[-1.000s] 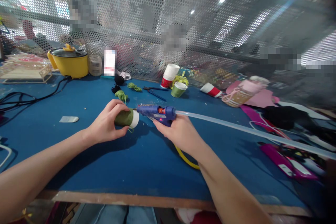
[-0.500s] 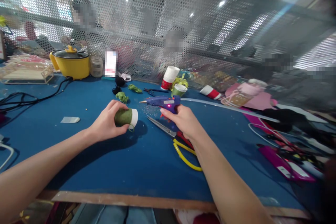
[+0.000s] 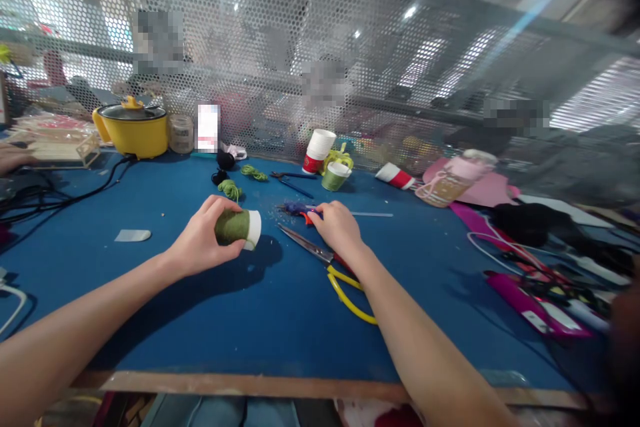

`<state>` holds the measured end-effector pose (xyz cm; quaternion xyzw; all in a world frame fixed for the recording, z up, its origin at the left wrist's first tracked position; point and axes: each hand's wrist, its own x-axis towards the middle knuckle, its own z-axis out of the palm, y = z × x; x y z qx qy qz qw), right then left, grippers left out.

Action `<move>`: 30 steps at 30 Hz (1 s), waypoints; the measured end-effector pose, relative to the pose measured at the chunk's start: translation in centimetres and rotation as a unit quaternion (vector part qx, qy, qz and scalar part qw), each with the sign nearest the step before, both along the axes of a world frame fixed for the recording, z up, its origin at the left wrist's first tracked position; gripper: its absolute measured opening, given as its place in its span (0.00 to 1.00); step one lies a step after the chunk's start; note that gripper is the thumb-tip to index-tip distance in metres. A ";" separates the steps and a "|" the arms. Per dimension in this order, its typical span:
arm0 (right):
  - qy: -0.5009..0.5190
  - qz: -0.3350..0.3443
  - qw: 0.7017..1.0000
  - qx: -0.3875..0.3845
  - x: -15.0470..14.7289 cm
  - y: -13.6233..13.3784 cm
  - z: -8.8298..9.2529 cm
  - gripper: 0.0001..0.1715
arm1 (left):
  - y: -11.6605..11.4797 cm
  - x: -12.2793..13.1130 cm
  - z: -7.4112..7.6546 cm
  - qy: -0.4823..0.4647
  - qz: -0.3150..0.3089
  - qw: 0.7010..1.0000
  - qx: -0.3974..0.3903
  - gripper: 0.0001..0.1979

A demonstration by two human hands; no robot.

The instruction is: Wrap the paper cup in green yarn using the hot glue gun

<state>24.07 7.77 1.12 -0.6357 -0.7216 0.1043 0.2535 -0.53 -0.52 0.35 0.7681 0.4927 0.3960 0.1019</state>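
Note:
My left hand (image 3: 203, 240) is closed round a paper cup wrapped in green yarn (image 3: 231, 228), tipped on its side with its white end to the right. A loose strand shows near that end. My right hand (image 3: 339, 230) grips a blue hot glue gun (image 3: 300, 208) low over the table, its nozzle side to the left. A clear glue stick (image 3: 373, 215) shows to the right of that hand. Scissors with yellow handles (image 3: 353, 293) lie under my right wrist, their blades pointing at the cup. A ball of light green yarn (image 3: 230, 189) rests behind my left hand.
Pliers (image 3: 295, 177), stacked white cups (image 3: 321, 143) and a green-wrapped cup (image 3: 336, 177) stand farther back. A yellow pot (image 3: 135, 130) is at back left. Cables and a purple case (image 3: 537, 303) lie at right. Another person's hand (image 3: 15, 157) shows at the left edge.
My right hand has lowered the glue gun toward the table, and the long glue stick no longer rises behind it. My left hand keeps the cup nearly still. Another hand has appeared at left.

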 end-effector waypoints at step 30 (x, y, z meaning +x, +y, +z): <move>0.111 0.294 0.949 0.022 -4.8 -6.0 1.3 0.07 | -0.1 0.2 -0.1 0.010 -0.065 0.995 -0.070 0.18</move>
